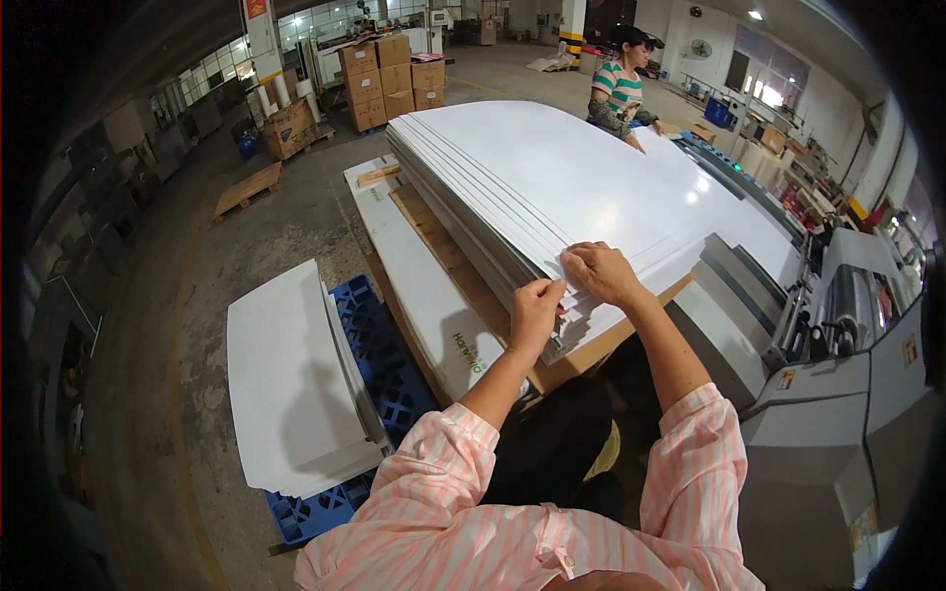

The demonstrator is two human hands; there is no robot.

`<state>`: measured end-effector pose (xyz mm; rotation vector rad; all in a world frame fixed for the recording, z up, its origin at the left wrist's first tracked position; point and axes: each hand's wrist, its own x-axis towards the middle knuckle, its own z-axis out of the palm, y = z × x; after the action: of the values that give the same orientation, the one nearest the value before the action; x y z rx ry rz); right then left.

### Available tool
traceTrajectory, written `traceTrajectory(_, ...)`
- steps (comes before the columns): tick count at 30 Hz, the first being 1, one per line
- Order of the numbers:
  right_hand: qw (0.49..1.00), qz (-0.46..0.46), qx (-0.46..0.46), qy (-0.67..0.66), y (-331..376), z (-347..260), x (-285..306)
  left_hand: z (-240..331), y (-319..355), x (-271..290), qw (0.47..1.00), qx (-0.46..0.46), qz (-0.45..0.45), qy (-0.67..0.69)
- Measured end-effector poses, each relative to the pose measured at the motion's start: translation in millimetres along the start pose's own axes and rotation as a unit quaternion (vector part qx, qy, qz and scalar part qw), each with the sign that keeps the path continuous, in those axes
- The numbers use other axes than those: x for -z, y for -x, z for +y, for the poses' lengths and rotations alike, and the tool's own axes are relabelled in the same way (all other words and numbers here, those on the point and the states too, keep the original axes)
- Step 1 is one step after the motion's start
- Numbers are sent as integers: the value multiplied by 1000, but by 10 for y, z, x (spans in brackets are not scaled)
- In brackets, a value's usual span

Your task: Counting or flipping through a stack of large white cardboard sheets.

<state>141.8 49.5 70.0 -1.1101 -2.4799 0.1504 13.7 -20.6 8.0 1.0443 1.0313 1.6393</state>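
A tall stack of large, glossy white sheets point(552, 167) lies before me, its upper layers fanned in steps along the left edge. At the stack's near corner, my left hand point(535, 317) is closed, pinching the edges of some sheets between thumb and fingers. Just right of it and slightly farther off, my right hand point(603, 274) grips the top sheets near the same corner, its fingers curled. How many sheets each hand holds is hidden by the fingers.
Left of me, another white sheet stack point(286, 384) rests on a blue plastic pallet point(370, 325). A grey machine point(818, 433) with rollers stands close on my right. Across the big stack a person point(621, 89) touches the sheets. Cardboard boxes point(394, 79) stand farther back.
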Motion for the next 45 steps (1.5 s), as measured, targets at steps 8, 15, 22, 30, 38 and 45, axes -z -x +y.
traceTrajectory(8,998,29,19,-52,83,-40,-70,52,29,-29,1000,-3,-5,-31)
traceTrajectory(15,992,53,5,-118,302,-217,-31,43,54,-48,997,-13,16,-71)
traceTrajectory(22,981,179,50,-53,347,-416,-67,39,30,44,997,-6,24,-78)
traceTrajectory(30,956,182,-18,-227,723,-176,-232,-303,-246,92,992,-42,74,-95)
traceTrajectory(38,914,286,-193,-215,2702,220,-590,-222,-118,-97,992,-50,34,-113)
traceTrajectory(45,668,430,-485,-366,4162,132,-1111,-117,-201,-15,988,-2,30,-151)
